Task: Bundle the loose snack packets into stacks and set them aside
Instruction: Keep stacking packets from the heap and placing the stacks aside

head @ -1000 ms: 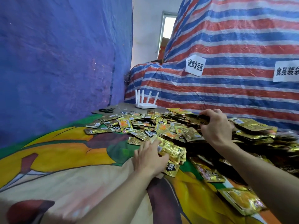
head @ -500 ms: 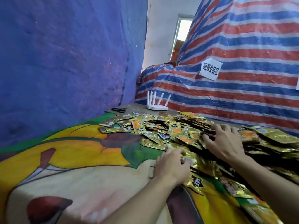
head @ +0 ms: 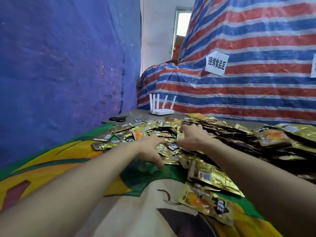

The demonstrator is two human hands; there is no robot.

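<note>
Snack packets [head: 213,178] heaped on right of cloth [head: 68,168], left hand [head: 150,149] fingers splayed, right hand [head: 193,138] apparently likewise

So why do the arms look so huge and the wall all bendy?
Head view: the wide-angle lens stretches the near forearms and bows the striped tarp; the gold snack packets throw glare; the far opening is blown out white.

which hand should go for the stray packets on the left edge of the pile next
Left. The left hand sits at the left side of the pile, nearest the stray packets on the cloth; the right hand is deeper in and would likely have to cross the left.
</note>
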